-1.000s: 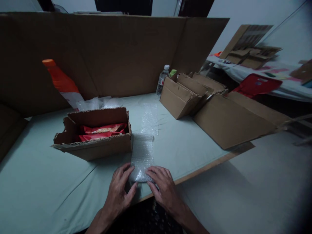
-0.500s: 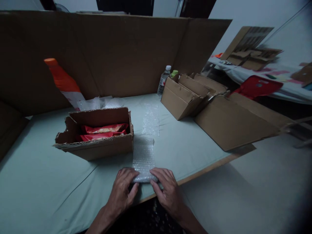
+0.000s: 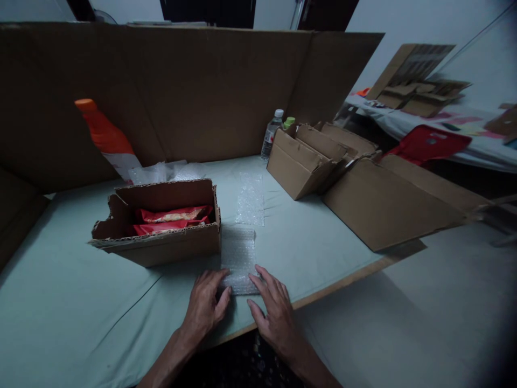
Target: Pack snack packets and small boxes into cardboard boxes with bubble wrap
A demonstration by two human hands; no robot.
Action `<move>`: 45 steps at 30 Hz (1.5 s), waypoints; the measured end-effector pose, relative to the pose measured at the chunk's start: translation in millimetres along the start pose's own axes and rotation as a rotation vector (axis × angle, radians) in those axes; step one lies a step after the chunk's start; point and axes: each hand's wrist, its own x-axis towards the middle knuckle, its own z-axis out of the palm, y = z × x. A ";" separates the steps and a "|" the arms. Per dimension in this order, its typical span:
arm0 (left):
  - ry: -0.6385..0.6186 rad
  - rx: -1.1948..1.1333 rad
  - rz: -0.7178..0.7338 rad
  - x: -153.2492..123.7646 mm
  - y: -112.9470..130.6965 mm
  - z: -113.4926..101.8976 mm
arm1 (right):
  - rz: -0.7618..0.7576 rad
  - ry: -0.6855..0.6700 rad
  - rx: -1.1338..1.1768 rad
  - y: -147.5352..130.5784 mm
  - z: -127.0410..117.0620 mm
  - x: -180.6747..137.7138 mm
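Note:
A strip of bubble wrap (image 3: 238,250) lies on the cloth-covered table in front of me, its near end folded over into a flat roll. At the roll's left end, my left hand (image 3: 205,302) has its fingertips on top and the thumb against the near edge. My right hand (image 3: 274,307) is at the right end with fingers spread, fingertips touching the wrap and the thumb apart from it. Whether anything is inside the roll cannot be seen. Beside the strip, to the left, stands an open cardboard box (image 3: 161,252) holding red packets (image 3: 173,215).
Another bubble wrap sheet (image 3: 250,198) lies farther back. Cardboard boxes (image 3: 299,164) stand at the right, with a water bottle (image 3: 270,134) behind them. An orange-topped bottle (image 3: 107,134) leans at the back left before a tall cardboard panel (image 3: 210,91). The table edge (image 3: 339,284) runs close on the right.
The near end of the bubble wrap has moved slightly away from me and looks flatter. My right hand's fingers have spread and its thumb has come away from the roll.

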 end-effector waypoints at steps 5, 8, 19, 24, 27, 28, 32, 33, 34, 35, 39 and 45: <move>-0.051 0.040 0.002 3.1 1.4 -0.9 | -0.013 0.078 0.001 1.1 -2.6 -0.2; -0.087 0.073 0.021 6.3 1.9 -1.8 | -0.028 0.011 0.006 1.3 -4.2 2.0; 0.025 0.051 -0.031 1.7 -5.0 5.3 | -0.049 -0.141 0.016 7.6 -2.9 21.1; 0.099 0.054 0.010 -9.2 -3.8 3.0 | -0.060 -0.117 0.037 8.7 -3.6 20.7; 0.116 0.063 0.024 -12.5 -2.7 1.5 | -0.070 -0.099 0.049 8.1 -4.3 20.2; 0.117 0.065 0.030 -13.2 -2.6 1.5 | -0.074 -0.093 0.051 7.8 -4.6 20.2; 0.105 0.066 0.094 -14.8 -2.7 2.4 | -0.081 -0.077 0.077 5.8 -5.5 20.3; 0.095 0.066 0.110 -15.2 -2.6 2.4 | -0.082 -0.074 0.086 5.3 -5.7 20.4; 0.081 0.067 0.123 -15.7 -2.5 2.2 | -0.082 -0.072 0.095 4.7 -5.9 20.4; 0.063 0.069 0.131 -16.1 -2.3 1.9 | -0.084 -0.069 0.102 4.1 -6.0 20.5; 0.015 0.079 0.153 -16.1 -2.5 0.5 | -0.094 -0.056 0.130 1.3 -6.7 21.2; 0.008 0.005 0.174 -10.8 -5.3 0.7 | -0.088 -0.060 0.169 0.8 -4.1 22.7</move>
